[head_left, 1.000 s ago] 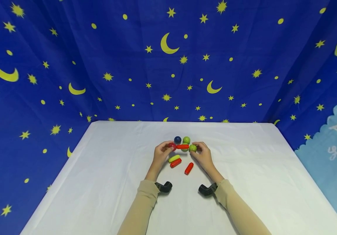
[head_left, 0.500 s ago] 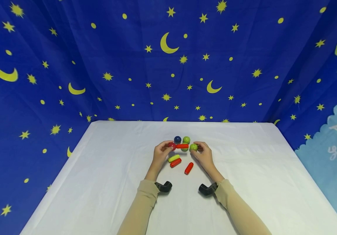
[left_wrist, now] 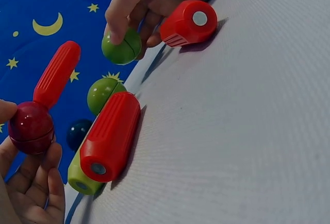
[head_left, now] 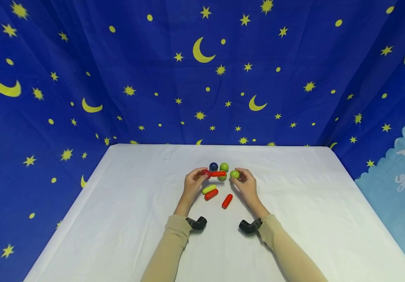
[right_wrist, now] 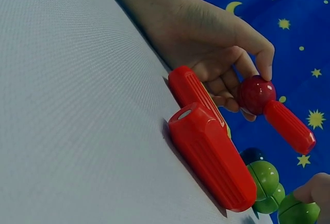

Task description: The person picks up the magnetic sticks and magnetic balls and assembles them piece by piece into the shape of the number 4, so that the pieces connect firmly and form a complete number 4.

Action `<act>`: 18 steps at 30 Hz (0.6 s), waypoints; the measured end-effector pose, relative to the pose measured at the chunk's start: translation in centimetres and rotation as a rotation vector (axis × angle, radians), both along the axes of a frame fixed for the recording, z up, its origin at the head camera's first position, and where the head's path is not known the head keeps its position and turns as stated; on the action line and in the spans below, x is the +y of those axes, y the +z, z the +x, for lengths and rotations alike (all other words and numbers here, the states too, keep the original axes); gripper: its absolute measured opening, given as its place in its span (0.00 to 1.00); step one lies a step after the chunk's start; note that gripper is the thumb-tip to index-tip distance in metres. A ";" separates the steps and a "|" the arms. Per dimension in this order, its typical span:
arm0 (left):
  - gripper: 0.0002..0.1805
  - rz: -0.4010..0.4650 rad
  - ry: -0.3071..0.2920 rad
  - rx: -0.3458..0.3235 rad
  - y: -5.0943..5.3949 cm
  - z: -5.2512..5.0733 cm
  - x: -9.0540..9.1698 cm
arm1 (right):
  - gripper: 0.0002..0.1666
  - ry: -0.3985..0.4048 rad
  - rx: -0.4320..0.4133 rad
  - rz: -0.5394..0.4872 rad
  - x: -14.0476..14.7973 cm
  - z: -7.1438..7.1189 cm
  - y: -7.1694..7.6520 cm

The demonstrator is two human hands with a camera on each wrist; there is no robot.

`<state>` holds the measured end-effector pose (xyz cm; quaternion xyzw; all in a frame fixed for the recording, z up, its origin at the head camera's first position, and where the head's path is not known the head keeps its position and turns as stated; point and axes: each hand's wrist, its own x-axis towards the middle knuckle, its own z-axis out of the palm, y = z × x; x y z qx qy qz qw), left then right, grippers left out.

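My left hand [head_left: 191,186] pinches a dark red ball [left_wrist: 31,126] between thumb and fingers. A ribbed red rod [left_wrist: 58,73] sticks out from that ball, pointing right toward the other hand in the head view. Across a small gap, my right hand [head_left: 248,187] pinches a green ball [left_wrist: 121,48] with a seam round it. The rod's free end and this green ball are apart. Beyond and between the hands lie a dark blue ball [head_left: 214,167] and two more green balls [head_left: 224,167], one partly hidden behind the rod.
Nearer the body, a yellow-green rod [head_left: 209,189] lies against a red rod [head_left: 211,194]. Another red rod [head_left: 227,201] lies alone to the right, with a grey disc on its end. The white-covered table [head_left: 118,219] meets a blue star-patterned curtain [head_left: 174,78] behind.
My right hand has drawn the green ball slightly right and up in the head view, widening the gap from the red rod. My left hand has barely shifted with the red ball and rod.
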<state>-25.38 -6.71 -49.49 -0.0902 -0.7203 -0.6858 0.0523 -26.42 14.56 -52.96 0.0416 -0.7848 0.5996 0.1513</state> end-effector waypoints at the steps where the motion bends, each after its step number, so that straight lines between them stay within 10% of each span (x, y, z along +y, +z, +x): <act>1: 0.17 0.005 0.000 0.000 0.0 0.0 0.0 | 0.23 -0.001 0.003 0.000 0.0 0.0 0.0; 18: 0.18 0.014 0.000 -0.043 -0.4 -0.3 0.0 | 0.22 0.059 0.064 0.001 -0.7 2.3 3.7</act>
